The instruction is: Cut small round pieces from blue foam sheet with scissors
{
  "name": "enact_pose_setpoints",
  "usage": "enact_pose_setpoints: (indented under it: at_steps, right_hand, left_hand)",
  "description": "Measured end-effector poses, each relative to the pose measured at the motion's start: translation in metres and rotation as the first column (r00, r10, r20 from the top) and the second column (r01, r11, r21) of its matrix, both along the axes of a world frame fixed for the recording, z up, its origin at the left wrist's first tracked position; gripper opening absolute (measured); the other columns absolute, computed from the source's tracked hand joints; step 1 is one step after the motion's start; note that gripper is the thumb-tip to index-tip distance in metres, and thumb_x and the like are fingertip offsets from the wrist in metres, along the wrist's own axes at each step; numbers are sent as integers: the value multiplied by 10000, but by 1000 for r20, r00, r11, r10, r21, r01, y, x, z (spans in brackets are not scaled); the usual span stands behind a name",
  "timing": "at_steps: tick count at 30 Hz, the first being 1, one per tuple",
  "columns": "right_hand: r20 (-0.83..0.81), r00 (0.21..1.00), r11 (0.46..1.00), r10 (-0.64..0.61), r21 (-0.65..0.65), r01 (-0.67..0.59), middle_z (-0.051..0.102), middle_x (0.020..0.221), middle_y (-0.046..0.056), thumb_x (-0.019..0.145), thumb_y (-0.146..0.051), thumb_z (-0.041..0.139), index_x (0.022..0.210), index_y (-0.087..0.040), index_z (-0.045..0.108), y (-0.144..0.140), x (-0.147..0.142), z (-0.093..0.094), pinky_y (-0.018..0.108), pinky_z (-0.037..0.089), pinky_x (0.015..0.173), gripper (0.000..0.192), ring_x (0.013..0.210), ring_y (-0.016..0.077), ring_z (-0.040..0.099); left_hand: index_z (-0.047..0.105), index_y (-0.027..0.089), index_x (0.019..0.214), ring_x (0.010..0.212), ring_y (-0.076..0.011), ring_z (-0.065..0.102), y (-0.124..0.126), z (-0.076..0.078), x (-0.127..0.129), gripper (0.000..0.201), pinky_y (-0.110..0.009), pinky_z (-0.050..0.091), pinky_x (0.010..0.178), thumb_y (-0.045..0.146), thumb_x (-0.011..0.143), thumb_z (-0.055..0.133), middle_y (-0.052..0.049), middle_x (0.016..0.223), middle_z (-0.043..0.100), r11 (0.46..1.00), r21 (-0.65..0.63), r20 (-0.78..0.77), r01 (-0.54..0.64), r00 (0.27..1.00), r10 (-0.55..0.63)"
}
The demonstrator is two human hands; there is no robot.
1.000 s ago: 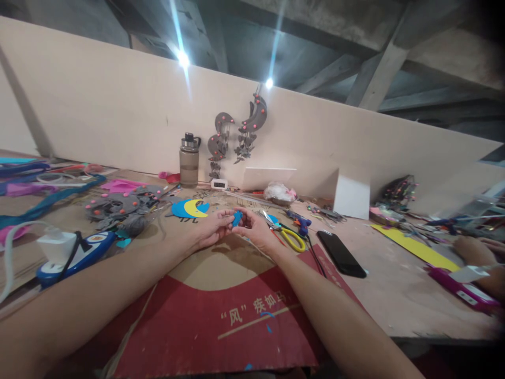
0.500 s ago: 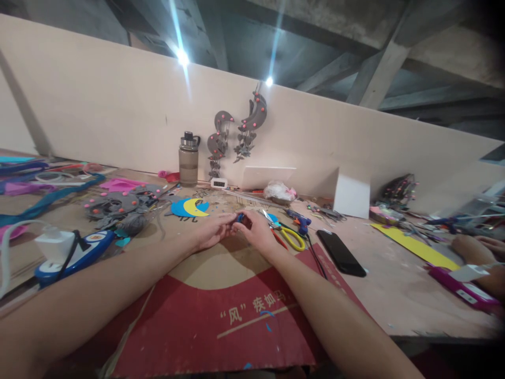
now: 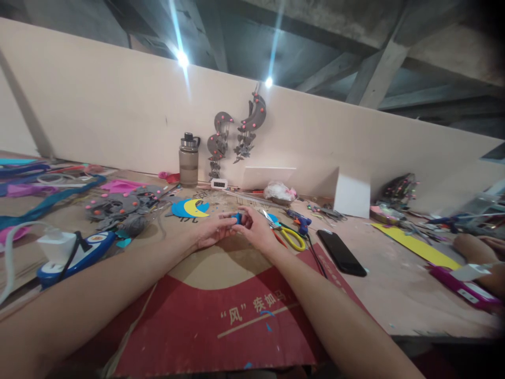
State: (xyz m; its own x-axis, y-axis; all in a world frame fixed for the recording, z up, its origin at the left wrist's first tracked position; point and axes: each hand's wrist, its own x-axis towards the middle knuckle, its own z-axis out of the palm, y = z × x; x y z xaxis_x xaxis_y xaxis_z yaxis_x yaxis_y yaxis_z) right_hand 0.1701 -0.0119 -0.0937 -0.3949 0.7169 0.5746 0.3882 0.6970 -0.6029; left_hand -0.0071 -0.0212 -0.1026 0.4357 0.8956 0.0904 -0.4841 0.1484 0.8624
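Since a second ago blue piece folded smaller, now pinched between fingertips of left hand and right hand, above cardboard sheet mid-bench. Both hands closed on it. Risk: tiny piece slips from pinch, lost among scraps. Yellow scissors, glue gun, phone crowd right side; bottle at back edge.

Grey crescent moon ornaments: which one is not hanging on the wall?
The grey moon ornament lying flat on the table at left, studded with pink dots; the other two moon ornaments hang upright on the back wall.
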Motion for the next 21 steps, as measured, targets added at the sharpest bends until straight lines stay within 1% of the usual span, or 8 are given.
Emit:
enact_pose_setpoints:
  at_steps: [3,5,9,13,16,21]
  right_hand:
    - [-68,998,999,11,-29,-13,570,808,-14,757,-305,744,1106,-192,624,0,-1,1,275,438,652,386,683,134,512]
    - [-97,995,999,-4,-44,0,569,810,-12,752,-312,742,1047,-186,640,-1,-1,3,271,435,651,337,692,131,515]
    - [-117,992,993,-39,-111,25,572,807,-13,722,-307,756,1026,-189,634,-2,-1,7,269,432,651,348,706,137,521]
    - [-6,998,998,-56,-40,55,569,842,1,704,-253,776,1004,-199,660,1,3,6,285,434,693,326,763,157,519]
    - [79,993,996,-91,11,90,553,876,9,686,-205,797,977,-202,669,3,5,3,296,435,723,318,799,166,519]
    - [94,991,995,-96,27,94,536,867,0,671,-192,813,978,-207,655,2,5,2,292,429,711,346,777,158,503]
  left_hand:
    - [715,104,963,747,-100,654,0,1,0,188,-200,537,713,124,778,746,-68,902,714,1000,-3,6,6,1000,-6]
    - [715,101,968,758,-99,654,0,1,0,177,-204,537,738,122,793,732,-73,909,714,1000,-8,1,7,1000,-7]
    - [716,104,1001,779,-100,649,2,-1,0,190,-202,526,760,135,814,715,-95,958,713,1000,13,-12,25,1000,-25]
    - [714,129,1081,793,-99,646,2,-3,1,288,-197,514,769,139,794,731,-99,1006,710,997,44,-19,59,998,-58]
    - [701,141,1143,818,-107,658,0,-3,3,376,-197,513,776,102,770,732,-104,1050,710,996,31,-51,79,996,-77]
    - [712,125,1108,829,-120,671,-1,-1,6,351,-208,522,779,62,763,708,-121,1073,714,1000,17,-60,15,998,-14]
